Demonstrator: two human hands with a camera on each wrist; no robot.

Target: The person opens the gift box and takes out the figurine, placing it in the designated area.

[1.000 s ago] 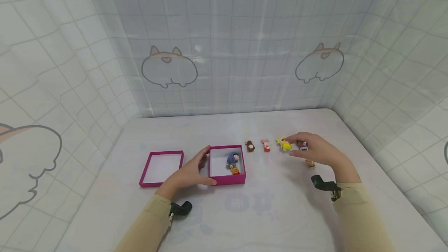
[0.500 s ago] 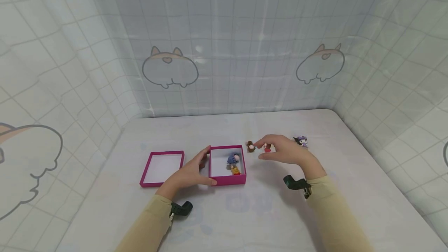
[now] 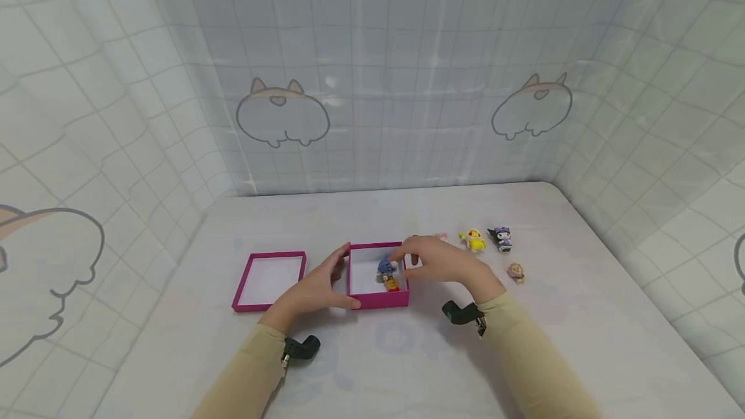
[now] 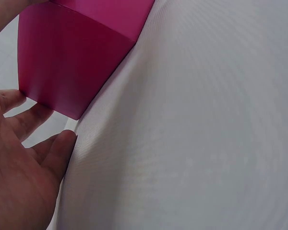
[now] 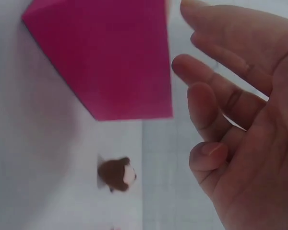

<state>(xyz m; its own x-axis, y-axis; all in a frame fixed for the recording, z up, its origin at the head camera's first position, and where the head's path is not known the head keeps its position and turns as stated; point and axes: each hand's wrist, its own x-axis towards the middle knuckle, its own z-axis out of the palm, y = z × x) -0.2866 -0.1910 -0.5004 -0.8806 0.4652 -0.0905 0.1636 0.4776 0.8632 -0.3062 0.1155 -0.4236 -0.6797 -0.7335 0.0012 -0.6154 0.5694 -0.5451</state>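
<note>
A magenta box (image 3: 378, 300) with a white inside holds a blue donkey figurine (image 3: 385, 266) and a yellow bear figurine (image 3: 391, 284) in a red top. My left hand (image 3: 317, 286) grips the box at its left side, thumb at the front and fingers toward the back. Over the box's right wall reaches my right hand (image 3: 445, 260), thumb and forefinger apart beside the donkey. Its fingers are loosely bent, and I see nothing held. A brown figurine (image 5: 116, 174) lies beside the box in the right wrist view; the hand hides most of it in the head view.
A matching magenta lid (image 3: 270, 254) lies left of the box, inner side up. To the right lie a yellow figurine (image 3: 474, 240), a black-and-purple one (image 3: 502, 238) and a tan one (image 3: 515, 272). A pink figurine (image 3: 442, 236) peeks out behind the right hand.
My right hand has swept left from near the yellow figurine, past the pink one, to the box's right wall. The left hand and box have stayed put.
</note>
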